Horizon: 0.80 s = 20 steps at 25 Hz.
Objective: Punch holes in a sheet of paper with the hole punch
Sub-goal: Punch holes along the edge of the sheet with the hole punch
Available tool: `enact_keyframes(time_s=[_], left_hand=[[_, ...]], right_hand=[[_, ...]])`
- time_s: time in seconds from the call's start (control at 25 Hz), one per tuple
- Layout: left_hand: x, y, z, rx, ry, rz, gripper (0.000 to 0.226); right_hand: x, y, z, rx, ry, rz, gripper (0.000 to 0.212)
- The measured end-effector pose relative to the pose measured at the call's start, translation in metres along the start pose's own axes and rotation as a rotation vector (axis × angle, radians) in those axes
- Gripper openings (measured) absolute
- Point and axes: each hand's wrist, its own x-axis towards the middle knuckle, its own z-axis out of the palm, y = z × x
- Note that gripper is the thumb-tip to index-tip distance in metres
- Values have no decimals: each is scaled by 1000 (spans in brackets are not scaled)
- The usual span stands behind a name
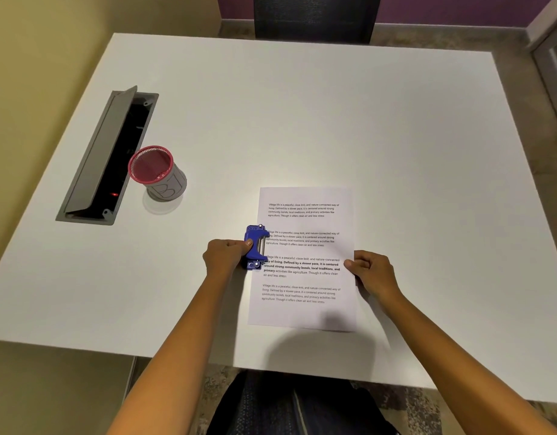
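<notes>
A printed sheet of paper (305, 277) lies flat on the white table (302, 120), near the front edge. A small blue hole punch (255, 246) sits over the middle of the sheet's left edge, and the paper's edge is inside its slot. My left hand (225, 255) grips the punch from the left, thumb on its top. My right hand (369, 271) pinches the sheet's right edge at mid-height.
A red mesh pen cup (156, 172) stands to the left. Beyond it a grey cable hatch (106, 158) in the tabletop stands open. A dark chair (314, 17) is at the far side. My legs show below the front edge.
</notes>
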Motion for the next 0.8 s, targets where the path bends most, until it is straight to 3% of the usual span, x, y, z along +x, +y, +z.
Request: enact_keyframes(time_s=[0.2,0.36,0.8], left_hand=[[-1,-1,0,0,4,1,21],[0,-1,1,13,4,5,27],[4,-2,2,13,15,-8,27]], right_hand=[[4,-3,0,-74,7,-11,24],[6,-2,1,-115,9,-8,37],[5,1,3,-100,13,10,37]])
